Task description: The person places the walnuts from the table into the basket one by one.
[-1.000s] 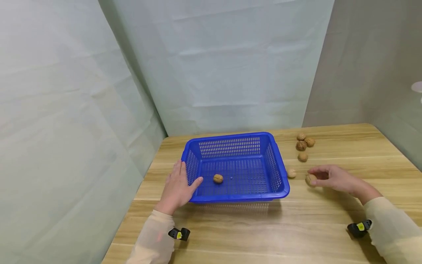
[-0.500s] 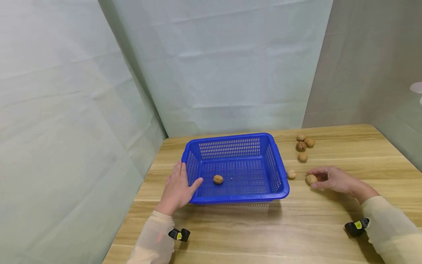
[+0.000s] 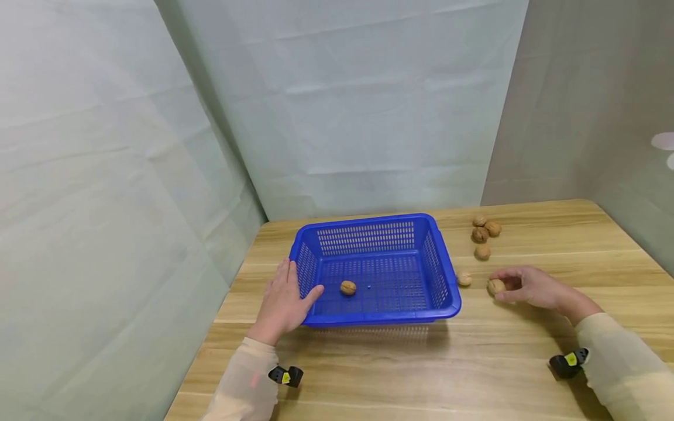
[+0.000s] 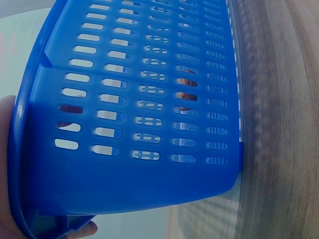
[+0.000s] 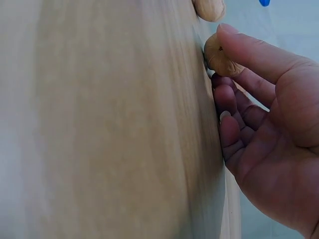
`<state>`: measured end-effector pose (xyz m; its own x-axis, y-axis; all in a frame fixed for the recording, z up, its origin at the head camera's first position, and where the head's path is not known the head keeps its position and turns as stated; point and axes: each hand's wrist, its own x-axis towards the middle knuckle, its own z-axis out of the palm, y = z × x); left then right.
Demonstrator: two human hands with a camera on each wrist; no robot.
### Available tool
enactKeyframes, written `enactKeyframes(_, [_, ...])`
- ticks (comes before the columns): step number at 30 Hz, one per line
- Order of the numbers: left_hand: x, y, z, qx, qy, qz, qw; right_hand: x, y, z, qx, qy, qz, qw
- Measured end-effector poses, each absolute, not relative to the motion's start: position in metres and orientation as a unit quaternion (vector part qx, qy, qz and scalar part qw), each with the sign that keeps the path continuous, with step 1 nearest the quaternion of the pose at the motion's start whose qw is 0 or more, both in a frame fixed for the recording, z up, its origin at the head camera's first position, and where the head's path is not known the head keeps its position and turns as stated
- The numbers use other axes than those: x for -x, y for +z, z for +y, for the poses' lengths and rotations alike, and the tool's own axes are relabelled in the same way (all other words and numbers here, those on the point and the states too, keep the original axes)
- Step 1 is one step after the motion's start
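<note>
Pinches a walnut on wood-grain tabletop between thumb and curled fingers of right hand; rests straight-fingered left hand at left rim of blue basket. Faces creased pale cloth, greyer toward right.

Head view: bright, even, diffuse light; source out of sight. Pale sheen on near part of the pale wood-grain desk. Soft shadow under the blue perforated plastic basket, slots throwing a dotted light pattern; darker patch below the cream-sleeved right arm. Pale green cloth backdrop light; grey-brown cloth panel dimmer.

Left wrist: basket saturated, backlit slots glowing; upper left washed out; wood soft.

Right wrist: desk smeared, bluish glare at left edge; bare right hand and round tan walnut clearer.
</note>
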<state>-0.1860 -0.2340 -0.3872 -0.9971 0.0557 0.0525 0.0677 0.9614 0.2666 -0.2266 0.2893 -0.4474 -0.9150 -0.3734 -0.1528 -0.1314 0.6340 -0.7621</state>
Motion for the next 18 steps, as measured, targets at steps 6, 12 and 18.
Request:
enactKeyframes(6, [0.186,-0.388,-0.234,0.031,-0.136,-0.990,0.022,0.225,-0.448,0.292,0.138,-0.409,0.890,0.147])
enactKeyframes(12, [0.185,-0.387,-0.233,0.030,-0.136,-0.990,0.023,0.224,-0.447,0.293,0.137,-0.422,0.886,0.133])
enactKeyframes(18, [0.185,-0.388,-0.233,0.028,-0.137,-0.990,0.023,0.221,-0.434,0.289,0.162,-0.429,0.886,0.072])
